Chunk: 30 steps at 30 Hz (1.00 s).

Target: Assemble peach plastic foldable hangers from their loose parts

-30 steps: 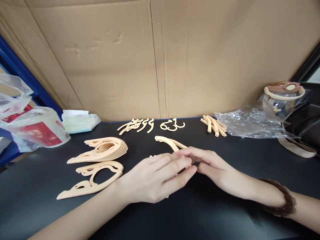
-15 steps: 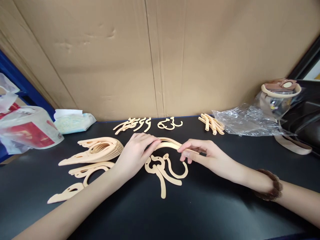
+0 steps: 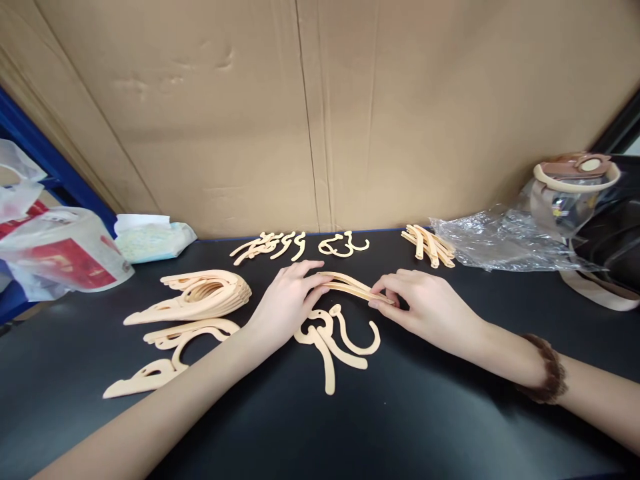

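Note:
Two slim, curved, cream plastic hanger arms [image 3: 349, 285] lie nearly side by side between my hands, just above the dark table. My left hand [image 3: 286, 293] pinches their left ends with thumb and fingers. Closed on the right ends are the fingertips of my right hand [image 3: 433, 303]. In front of them, a cream hanger centre piece [image 3: 329, 325] rests with two curved arms [image 3: 329, 370] splayed below it. A loose hanger hook [image 3: 360, 349] lies just to its right. My left hand partly covers the centre piece.
Stacked cream hangers [image 3: 200, 300] and a separate folded hanger [image 3: 145, 380] lie left. Along the back are small curved pieces [image 3: 260, 247], hooks [image 3: 340, 248] and a pile of arms [image 3: 429, 245]. Clear plastic film [image 3: 490, 240], a bottle [image 3: 565, 193], tissues [image 3: 155, 240] and a bagged roll [image 3: 85, 250] flank them.
My right hand has turned and shifted slightly right, its fingers now pointing down at the arms' ends. The two arms lie closer to level. The whole view has shifted slightly.

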### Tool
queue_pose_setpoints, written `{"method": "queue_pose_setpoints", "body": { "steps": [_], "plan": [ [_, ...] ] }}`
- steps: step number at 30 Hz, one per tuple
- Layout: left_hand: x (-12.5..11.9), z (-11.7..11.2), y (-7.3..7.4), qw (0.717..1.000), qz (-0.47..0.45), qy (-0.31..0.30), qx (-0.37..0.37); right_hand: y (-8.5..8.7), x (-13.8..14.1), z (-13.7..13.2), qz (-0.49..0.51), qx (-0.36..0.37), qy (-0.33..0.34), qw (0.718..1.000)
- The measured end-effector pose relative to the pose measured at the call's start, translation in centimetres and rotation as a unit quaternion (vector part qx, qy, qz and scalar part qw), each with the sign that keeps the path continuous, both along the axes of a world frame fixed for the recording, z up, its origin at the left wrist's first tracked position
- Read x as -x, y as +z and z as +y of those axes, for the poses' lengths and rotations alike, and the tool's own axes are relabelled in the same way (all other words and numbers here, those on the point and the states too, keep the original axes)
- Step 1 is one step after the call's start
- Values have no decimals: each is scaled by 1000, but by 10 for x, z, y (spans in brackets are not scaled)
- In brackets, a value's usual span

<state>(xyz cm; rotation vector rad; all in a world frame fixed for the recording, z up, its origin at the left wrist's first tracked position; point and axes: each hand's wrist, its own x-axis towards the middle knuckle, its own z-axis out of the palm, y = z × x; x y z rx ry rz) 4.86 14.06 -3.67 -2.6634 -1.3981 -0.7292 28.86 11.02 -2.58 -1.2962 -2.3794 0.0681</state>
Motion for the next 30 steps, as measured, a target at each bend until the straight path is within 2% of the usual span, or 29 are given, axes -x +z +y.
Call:
{"method": "queue_pose_setpoints", "body": {
  "steps": [4,9,19,25,28,30],
  "plan": [
    [1,0,2,999,-14,2,45,-5,0,3,-28,-49,19,998],
    [3,0,5,999,-13,31,35,-9,-2,6,-23,-96,20,995],
    [-2,-8,12,996,69,58,29,-10,-4,14,-83,-102,24,991],
    [-3,-9,15,995,60,65,50,-15,-4,19,-95,-118,33,988],
    [-1,-9,12,995,52,66,54,-7,0,13,-79,-147,41,985],
    [1,-9,11,995,47,66,53,8,7,-5,-25,-139,66,988]
  ]
}}
